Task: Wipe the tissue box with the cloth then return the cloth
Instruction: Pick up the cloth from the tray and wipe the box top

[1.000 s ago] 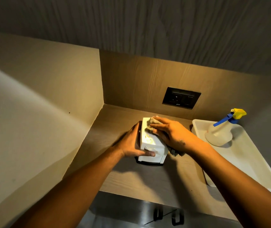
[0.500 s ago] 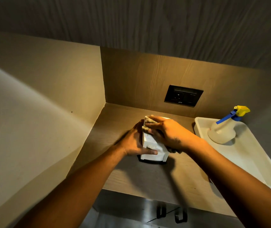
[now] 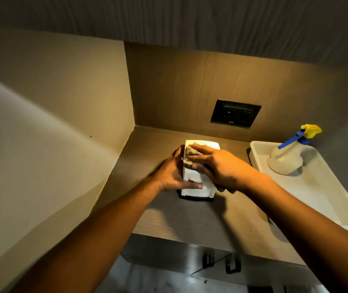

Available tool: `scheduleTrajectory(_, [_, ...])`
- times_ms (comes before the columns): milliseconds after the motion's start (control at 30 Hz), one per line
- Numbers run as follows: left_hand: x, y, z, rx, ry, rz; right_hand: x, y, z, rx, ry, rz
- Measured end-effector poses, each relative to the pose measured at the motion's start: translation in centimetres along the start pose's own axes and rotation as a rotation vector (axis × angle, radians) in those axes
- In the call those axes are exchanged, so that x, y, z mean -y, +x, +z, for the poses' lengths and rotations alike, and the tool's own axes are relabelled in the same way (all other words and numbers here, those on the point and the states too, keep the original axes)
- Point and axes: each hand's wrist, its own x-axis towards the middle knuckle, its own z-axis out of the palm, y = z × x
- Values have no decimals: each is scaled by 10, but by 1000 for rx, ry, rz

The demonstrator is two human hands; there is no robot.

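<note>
One tissue box (image 3: 198, 182), white, standing on the wooden worktop (image 3: 190, 220) in the corner niche, on a dark base. One cloth (image 3: 191, 154), greyish and bunched, pressed onto the top of the box near its left edge. Two bare hands, both on the box. One white tray (image 3: 321, 197) to the right on the same worktop, well apart from the box, carrying one spray bottle (image 3: 286, 158) with a yellow and blue head. One dark socket plate (image 3: 235, 113) on the back wall, above and behind the box. Two dark hooks (image 3: 221, 264) visible below the worktop's front edge.

Left hand (image 3: 174, 172) clasped around the box's left side, thumb laid across the near front face, fingers (image 3: 176, 152) wrapped up along the far left edge. Box thus held between thumb and fingers, steady on the worktop.

Right hand (image 3: 221, 168) laid flat over the top of the box from the right, fingers extended leftward and pressing down on the cloth. Cloth lying under and between those fingers, a crumpled bit showing between the index and the lower fingers, its left end just reaching the box's upper left edge, close beside the left hand's fingertips. A darker bit showing below the right palm at the box's right side; cannot tell whether cloth or shadow.
</note>
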Motion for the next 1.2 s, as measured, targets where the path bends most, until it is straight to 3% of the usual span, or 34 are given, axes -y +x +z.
scheduleTrajectory(233, [-2, 1, 1, 1, 35, -30, -7, -58, 0, -39, -162, -63])
scheduleTrajectory(467, [-4, 2, 2, 1, 14, -1, 20, -27, 13, -69, -236, -139])
scheduleTrajectory(700, [1, 3, 2, -14, 7, -13, -14, -54, 4, -135, 37, 111])
scheduleTrajectory(933, [3, 4, 2, -32, 35, 20, -27, 22, -1, -150, 27, 216])
scheduleTrajectory(1067, [0, 3, 1, -21, 17, 5, -46, 21, -11, -184, 129, 426])
scheduleTrajectory(1200, [0, 3, 2, -21, 49, -3, -24, -4, 1, -173, 41, 253])
